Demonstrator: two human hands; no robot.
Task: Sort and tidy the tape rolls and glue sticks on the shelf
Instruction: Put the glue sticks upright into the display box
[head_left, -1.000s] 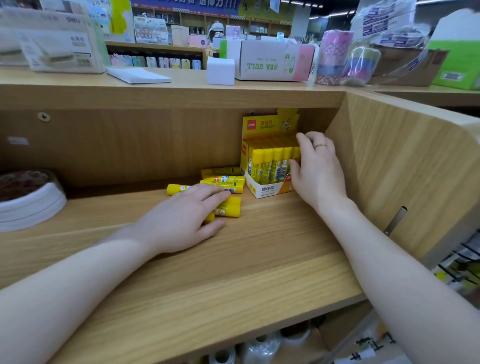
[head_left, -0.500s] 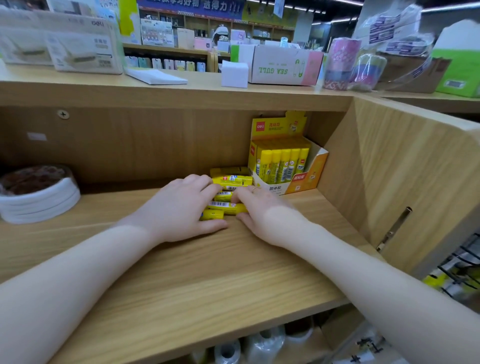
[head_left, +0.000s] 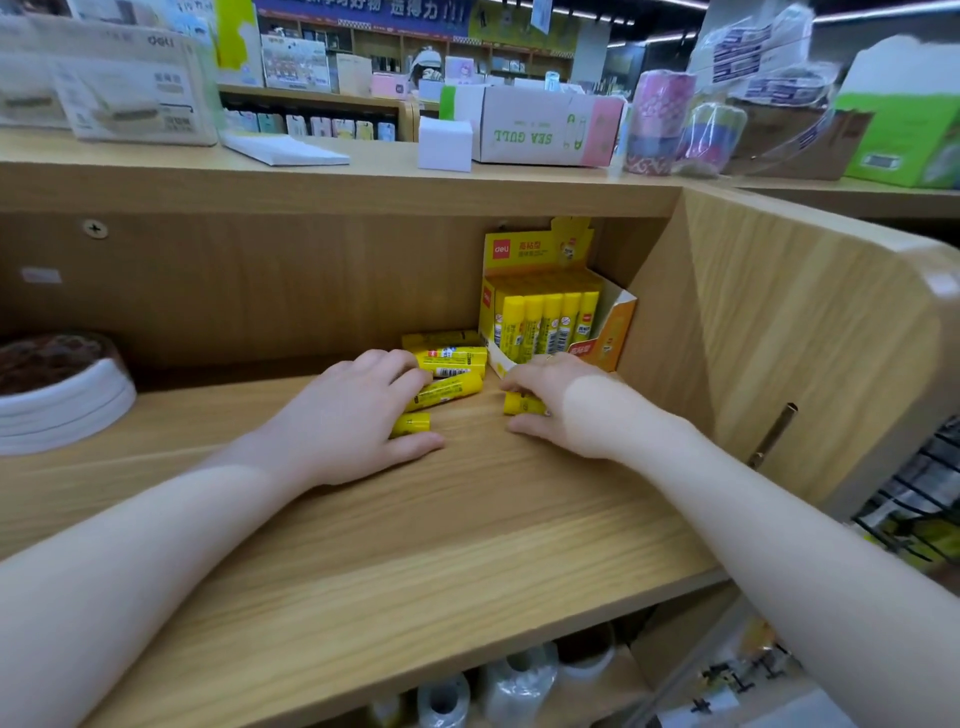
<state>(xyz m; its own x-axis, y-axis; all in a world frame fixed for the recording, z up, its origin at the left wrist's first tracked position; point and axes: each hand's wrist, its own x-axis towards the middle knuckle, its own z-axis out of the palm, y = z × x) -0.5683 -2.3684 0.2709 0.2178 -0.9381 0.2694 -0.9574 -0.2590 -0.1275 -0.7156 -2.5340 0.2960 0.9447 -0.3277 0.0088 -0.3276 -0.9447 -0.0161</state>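
Several loose yellow glue sticks (head_left: 451, 364) lie in a small pile at the back of the wooden shelf (head_left: 415, 545). My left hand (head_left: 353, 415) lies over the pile's left side, fingers curled on a stick whose end (head_left: 410, 423) pokes out below them. My right hand (head_left: 561, 405) grips one glue stick (head_left: 519, 402) apart from the pile. Behind it stands a yellow display box (head_left: 608, 340) filled with upright glue sticks (head_left: 550, 319). Wrapped tape rolls (head_left: 660, 122) stand on the counter above.
A stack of white round dishes (head_left: 67, 400) sits at the shelf's left. The wooden side panel (head_left: 779, 322) closes the right. A Sea Gull carton (head_left: 540, 127), a white cube (head_left: 445, 144) and paper (head_left: 285, 149) lie on the countertop. Wrapped rolls (head_left: 514, 686) sit on the shelf below.
My right hand left the display box, came to the pile, then drew right with one glue stick. My left hand stayed on the pile.
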